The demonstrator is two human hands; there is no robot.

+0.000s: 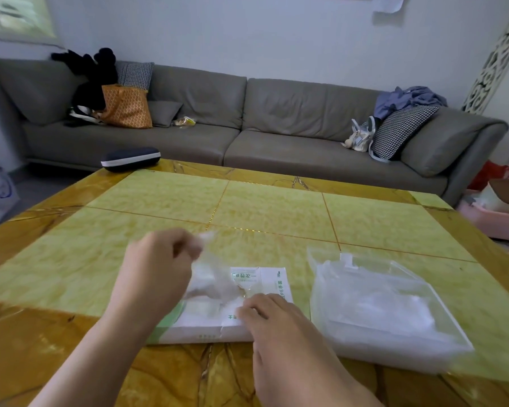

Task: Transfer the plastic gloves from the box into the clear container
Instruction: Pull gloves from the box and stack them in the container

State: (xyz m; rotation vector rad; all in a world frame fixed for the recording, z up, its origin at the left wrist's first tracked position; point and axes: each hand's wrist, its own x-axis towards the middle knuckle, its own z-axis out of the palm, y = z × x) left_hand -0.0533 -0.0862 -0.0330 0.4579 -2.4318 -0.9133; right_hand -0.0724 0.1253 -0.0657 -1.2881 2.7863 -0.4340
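Note:
A flat white box (265, 284) with green print lies on the table near the front edge. My left hand (159, 268) hovers over its left part, fingers pinched on a thin clear plastic glove (215, 277) that stretches up out of the box opening. My right hand (272, 321) rests on the box's front right corner, fingers spread and pressing down. To the right of the box stands the clear container (321, 292), shallow and rectangular, with crumpled clear gloves (385, 304) inside it.
The yellow-green stone table (276, 207) has a darker orange border. A dark glasses case (130, 158) sits at its far left edge. Behind stands a grey sofa (247, 118) with bags and cushions. A pink bin (494, 212) is at the right.

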